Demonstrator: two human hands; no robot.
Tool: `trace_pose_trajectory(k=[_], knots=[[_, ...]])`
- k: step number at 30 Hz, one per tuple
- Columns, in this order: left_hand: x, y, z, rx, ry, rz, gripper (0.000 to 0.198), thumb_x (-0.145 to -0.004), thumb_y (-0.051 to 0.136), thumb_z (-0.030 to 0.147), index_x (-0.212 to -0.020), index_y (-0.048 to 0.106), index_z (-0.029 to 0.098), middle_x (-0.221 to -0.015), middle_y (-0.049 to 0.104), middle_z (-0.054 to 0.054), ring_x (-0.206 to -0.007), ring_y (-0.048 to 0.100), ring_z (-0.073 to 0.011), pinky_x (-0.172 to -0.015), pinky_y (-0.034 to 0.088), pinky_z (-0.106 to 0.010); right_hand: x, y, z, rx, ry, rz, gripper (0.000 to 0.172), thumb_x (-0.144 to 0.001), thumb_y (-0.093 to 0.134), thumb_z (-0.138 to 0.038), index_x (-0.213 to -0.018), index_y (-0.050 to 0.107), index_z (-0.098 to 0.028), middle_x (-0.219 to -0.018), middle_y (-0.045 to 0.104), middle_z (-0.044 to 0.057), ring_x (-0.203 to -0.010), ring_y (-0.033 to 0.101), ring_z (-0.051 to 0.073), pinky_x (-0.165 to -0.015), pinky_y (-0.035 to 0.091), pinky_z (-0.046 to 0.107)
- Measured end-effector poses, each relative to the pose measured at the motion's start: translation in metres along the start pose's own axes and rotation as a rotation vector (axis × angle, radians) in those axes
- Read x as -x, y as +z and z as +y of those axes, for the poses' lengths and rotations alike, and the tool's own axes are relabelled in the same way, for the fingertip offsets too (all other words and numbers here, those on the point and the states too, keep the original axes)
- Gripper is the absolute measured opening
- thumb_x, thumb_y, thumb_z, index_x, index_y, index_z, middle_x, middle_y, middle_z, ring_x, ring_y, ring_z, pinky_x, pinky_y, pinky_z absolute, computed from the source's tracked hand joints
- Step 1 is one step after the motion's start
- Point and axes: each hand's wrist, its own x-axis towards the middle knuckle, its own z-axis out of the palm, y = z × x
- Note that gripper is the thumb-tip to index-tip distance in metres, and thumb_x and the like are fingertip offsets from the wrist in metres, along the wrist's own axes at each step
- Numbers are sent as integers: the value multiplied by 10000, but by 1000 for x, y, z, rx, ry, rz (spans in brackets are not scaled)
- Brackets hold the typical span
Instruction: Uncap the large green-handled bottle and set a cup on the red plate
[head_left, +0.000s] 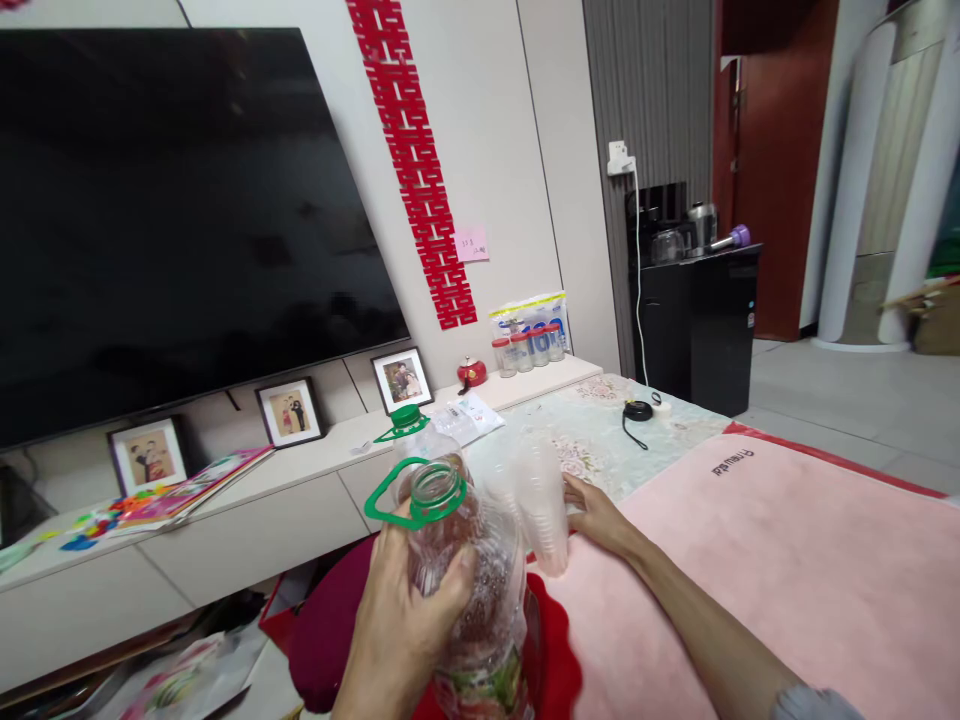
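From the head view, my left hand (pixel 409 600) is wrapped around the neck and shoulder of a big clear plastic bottle (pixel 465 590), low in the near middle of the picture. Its mouth is open, and a green handle ring (pixel 390 500) sits around the neck. A label and reddish contents show near the bottom. My right hand (pixel 596 515) reaches out to a stack of clear plastic cups (pixel 544 505) lying on its side just right of the bottle; the fingers rest against the stack, but I cannot tell whether they are closed on it.

I judge the step in hand to be steadying the bottle while getting hold of the cups. The next move calls for a firm grip on the stack before separating anything, and for keeping the open bottle upright, since it is uncapped and looks heavy.

Just behind the open bottle stands a second bottle with a green cap (pixel 406 415), close enough to be knocked. The surface (pixel 787 560) under a pink cloth stretches near and right. Further off on the flowered cloth lies a black cord (pixel 637 412). Along the far left runs a low cabinet (pixel 247 520) with framed photos (pixel 290 412), under a large television (pixel 172 210). Small jars (pixel 525 350) stand at its right end.
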Motion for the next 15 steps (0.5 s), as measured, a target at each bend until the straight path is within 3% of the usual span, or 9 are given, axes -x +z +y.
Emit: trace_pose_trajectory(k=[5,9,12,15], knots=[[3,3,11,32,27,5,531,-765,635,446,-1218,564,178,-1314,599,-157,-1325,514,-341,-1165,358,-555,-6,-20,-4,45,84,250,860,-526,647,-422,-1330,573,-126,-1323,598,196,-1197,594,396,-1010,505,570],[4,0,24,32,2,-48,603,-724,614,410,-1264,530,154,-1311,592,-180,-1334,499,-356,-1164,344,-559,12,-31,-45,77,36,343,864,-594,724,-511,-1345,552,-119,-1305,607,201,-1204,596,376,-1070,481,544],[2,-5,33,69,3,-81,613,-718,618,411,-1269,525,158,-1340,581,-177,-1339,501,-343,-1163,353,-531,54,-14,-78,125,-28,299,769,-717,742,-558,-1376,576,-197,-1356,596,137,-1245,578,346,-1051,518,499],[-3,-9,40,112,40,-78,572,-706,656,417,-1219,564,184,-1324,608,-145,-1289,544,-321,-1151,379,-501,104,22,-85,194,-18,228,678,-757,730,-643,-1319,667,-269,-1342,614,114,-1190,612,374,-978,576,509]])
